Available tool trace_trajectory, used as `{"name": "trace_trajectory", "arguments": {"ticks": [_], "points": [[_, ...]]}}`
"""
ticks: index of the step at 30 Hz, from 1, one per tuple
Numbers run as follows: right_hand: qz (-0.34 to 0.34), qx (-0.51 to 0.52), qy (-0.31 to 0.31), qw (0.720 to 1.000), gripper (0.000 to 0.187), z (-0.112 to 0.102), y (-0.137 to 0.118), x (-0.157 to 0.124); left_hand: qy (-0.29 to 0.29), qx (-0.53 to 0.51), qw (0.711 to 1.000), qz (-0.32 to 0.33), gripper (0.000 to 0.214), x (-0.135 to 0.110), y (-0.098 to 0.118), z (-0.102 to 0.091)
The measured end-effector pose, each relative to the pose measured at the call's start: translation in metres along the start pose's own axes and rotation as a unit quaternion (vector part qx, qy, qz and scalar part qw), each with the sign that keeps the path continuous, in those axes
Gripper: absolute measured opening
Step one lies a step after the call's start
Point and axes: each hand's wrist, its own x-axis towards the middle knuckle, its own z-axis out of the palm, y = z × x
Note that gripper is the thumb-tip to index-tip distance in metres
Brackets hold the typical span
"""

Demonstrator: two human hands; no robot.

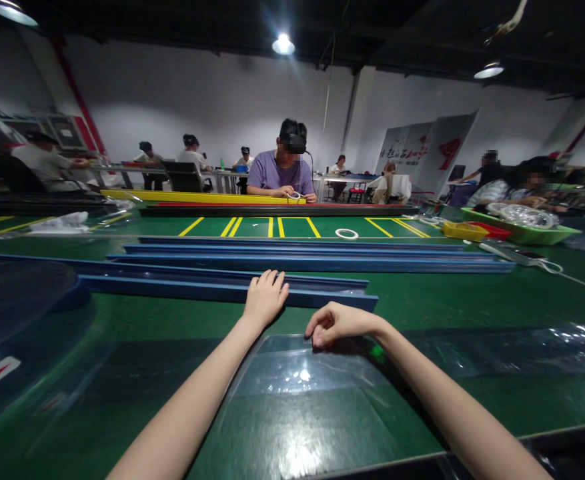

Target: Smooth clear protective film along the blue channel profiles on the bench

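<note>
My left hand (pixel 265 298) lies over the end part of a blue plastic channel strip (pixel 317 293), its fingers stretched out across the groove. Just to the right and nearer to me, my right hand (pixel 339 325) is bent at the wrist with thumb and fingers curled together. They pinch the far edge of a clear plastic film (pixel 297 373), which lies glossy over the green table and reflects the lamp. The exact fingertip contact is partly hidden. The blue strip runs off to the left, where a dark rounded transparent shape (pixel 22 300) covers part of it.
More blue strips (pixel 312 260) lie beyond my hands. Farther off are a white ring (pixel 347 234), yellow tape lines (pixel 275 227) and black strips (pixel 277 211). A green tray (pixel 547 233) stands at right beside a phone (pixel 529 254). A person in purple (pixel 279 175) works opposite.
</note>
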Motion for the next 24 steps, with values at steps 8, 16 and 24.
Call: {"name": "trace_trajectory", "arguments": {"ticks": [8,16,24], "points": [[-0.044,-0.124,-0.037,0.991,0.036,0.008,-0.003,0.002,0.008,0.001,1.000,0.000,0.037,0.000,-0.001,0.001],[-0.039,-0.120,-0.032,0.992,0.034,0.009,0.001,0.003,-0.005,-0.028,0.999,-0.021,0.035,0.000,0.000,-0.003],[-0.038,-0.054,0.010,0.998,0.026,0.003,-0.004,-0.003,-0.018,-0.142,0.989,0.034,0.030,0.017,0.009,-0.035]]}}
